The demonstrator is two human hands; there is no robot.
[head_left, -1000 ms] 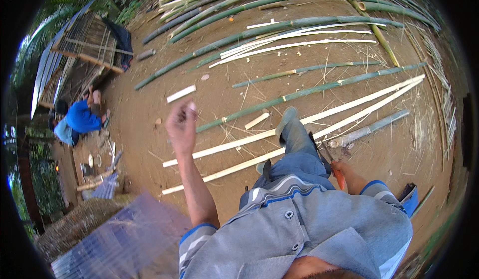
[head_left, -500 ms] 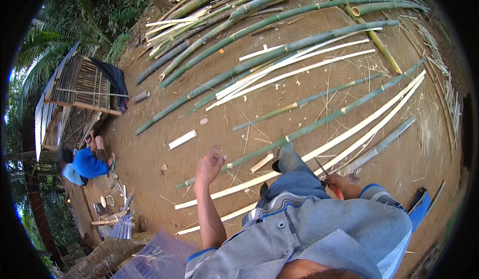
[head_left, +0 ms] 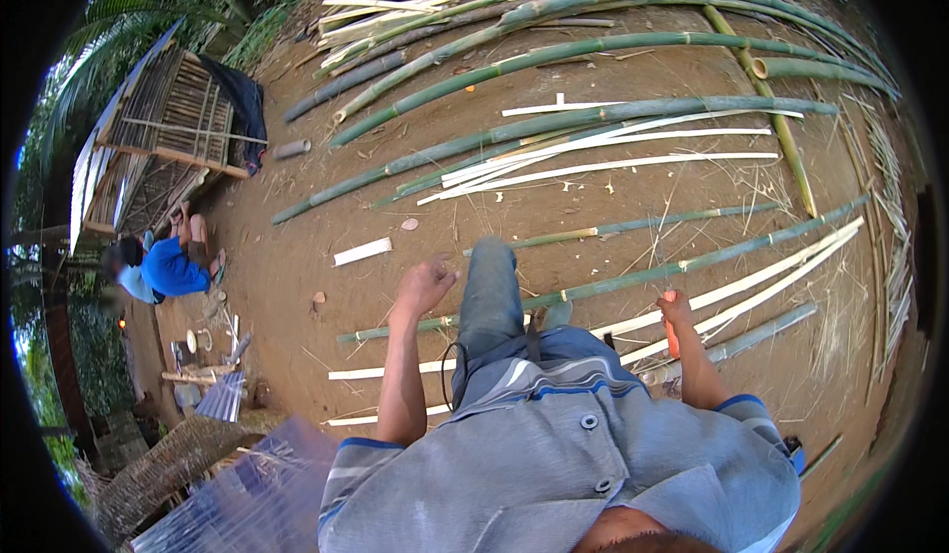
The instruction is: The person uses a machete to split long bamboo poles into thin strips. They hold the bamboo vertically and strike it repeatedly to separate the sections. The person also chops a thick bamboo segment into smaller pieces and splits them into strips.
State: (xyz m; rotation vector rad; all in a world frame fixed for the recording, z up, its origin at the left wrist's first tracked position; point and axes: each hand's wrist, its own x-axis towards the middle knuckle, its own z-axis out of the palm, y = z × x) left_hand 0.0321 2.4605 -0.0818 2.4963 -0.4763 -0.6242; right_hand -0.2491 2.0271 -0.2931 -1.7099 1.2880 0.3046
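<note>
My right hand [head_left: 675, 306] is wrapped round the orange handle of a knife [head_left: 672, 339], out over the ground at my right; its blade is hard to make out. My left hand [head_left: 427, 286] hangs in front of me with fingers loosely bent and apart, holding nothing. Beneath my hands a long green bamboo pole [head_left: 613, 284] lies across the ground. Two pale split bamboo strips [head_left: 811, 250] run alongside it on the near side. One booted leg [head_left: 489, 291] is forward, over the pole's line.
More green bamboo poles [head_left: 465, 148] and white strips [head_left: 633, 140] lie farther out. A short pale bamboo piece [head_left: 363, 252] is left of my left hand. A person in blue [head_left: 178, 263] crouches by a slatted bamboo hut [head_left: 178, 108]. Clear corrugated sheeting [head_left: 257, 494] is at lower left.
My right hand has swung forward and out from my side with the knife. My left hand has shifted slightly right. One leg has stepped forward, and the view has turned slightly.
</note>
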